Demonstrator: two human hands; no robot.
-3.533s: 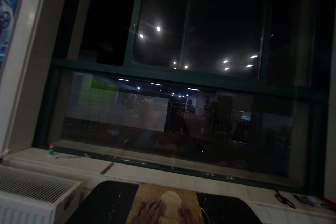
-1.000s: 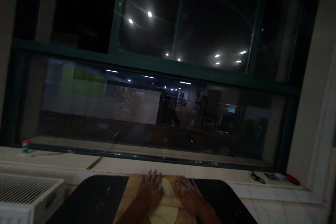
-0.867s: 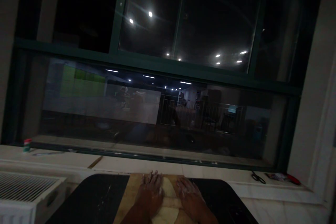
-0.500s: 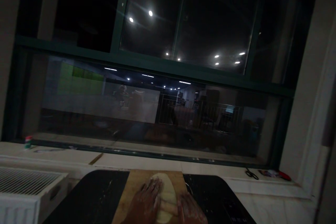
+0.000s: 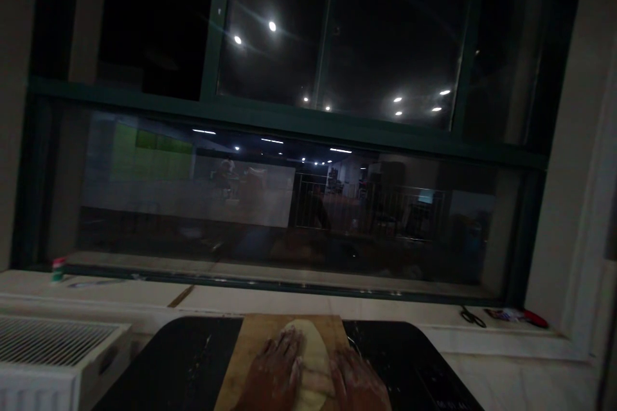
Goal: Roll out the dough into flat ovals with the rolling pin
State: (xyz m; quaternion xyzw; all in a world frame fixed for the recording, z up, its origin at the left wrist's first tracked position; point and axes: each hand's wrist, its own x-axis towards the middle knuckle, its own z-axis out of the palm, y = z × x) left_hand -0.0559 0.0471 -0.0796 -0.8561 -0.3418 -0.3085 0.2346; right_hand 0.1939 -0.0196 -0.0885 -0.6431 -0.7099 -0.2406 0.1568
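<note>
A flat, pale oval of dough (image 5: pixel 315 353) lies lengthwise on a wooden board (image 5: pixel 255 327). My left hand (image 5: pixel 279 366) rests flat along the dough's left side, fingers stretched forward and dusted with what looks like flour. At the dough's right edge is my right hand (image 5: pixel 357 376), its fingers also extended and whitened, with the thumb reaching across the dough. Neither hand grips anything. The near end of the dough runs to the bottom of the view, partly covered by my hands.
The board lies on a black table (image 5: pixel 193 359) with white specks. A radiator (image 5: pixel 43 359) stands at left. Along the windowsill (image 5: pixel 289 302) are a small red-and-green container (image 5: pixel 58 269), scissors (image 5: pixel 472 316) and a red object (image 5: pixel 535 318). A dark window (image 5: pixel 289 205) rises behind.
The whole view has shifted slightly, so the board and hands appear a little further right. Both hands keep nearly the same places on and beside the dough.
</note>
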